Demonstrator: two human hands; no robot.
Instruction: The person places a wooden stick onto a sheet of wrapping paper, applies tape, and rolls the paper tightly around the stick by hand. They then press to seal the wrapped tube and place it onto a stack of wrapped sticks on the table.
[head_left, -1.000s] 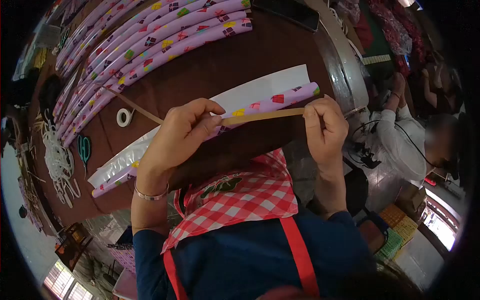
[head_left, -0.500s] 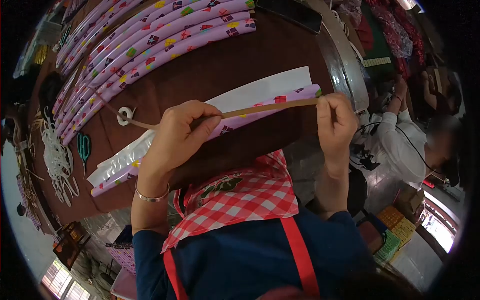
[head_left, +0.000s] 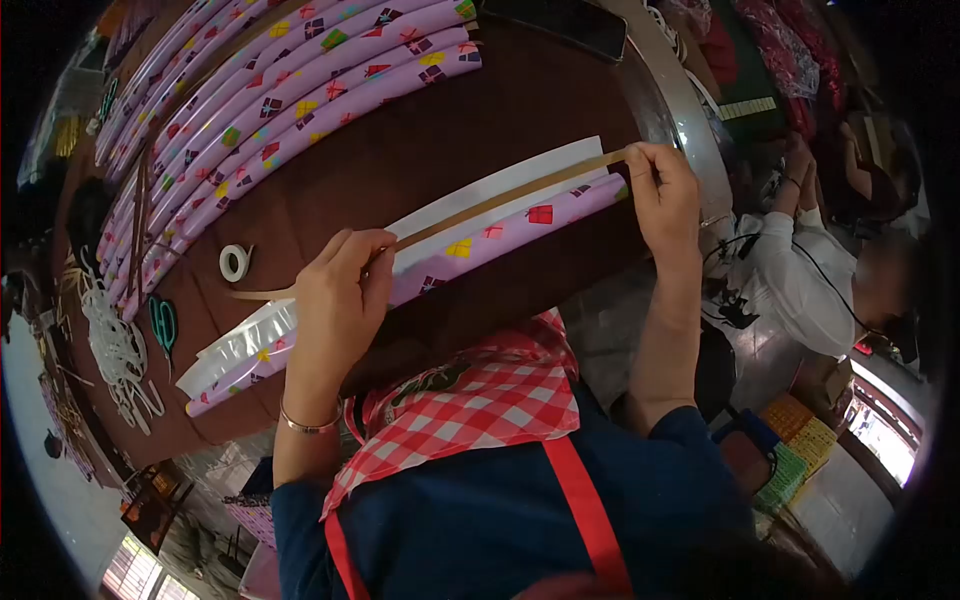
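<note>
A long thin brown strip (head_left: 505,203) is stretched between my two hands, over the white edge (head_left: 440,208) of a partly unrolled sheet of wrapping paper. My left hand (head_left: 340,290) pinches the strip at about its middle, and a loose tail runs out to the left of it. At the far right, my right hand (head_left: 665,195) pinches the strip's other end between thumb and fingers. The rolled part of the purple gift-patterned wrapping paper (head_left: 500,242) lies just on my side of the strip. Whether the strip touches the paper I cannot tell.
Several purple wrapping paper rolls (head_left: 340,95) lie at the back left of the brown table (head_left: 520,110). White tape (head_left: 235,263), teal scissors (head_left: 163,322) and a heap of white strips (head_left: 118,340) are at left. A phone (head_left: 570,25) lies at the back. A person in white (head_left: 800,285) sits at right.
The strip has gone from over the purple roll to over the white edge. My right hand has moved away from my body; my left hand has shifted left. The loose tail hangs lower.
</note>
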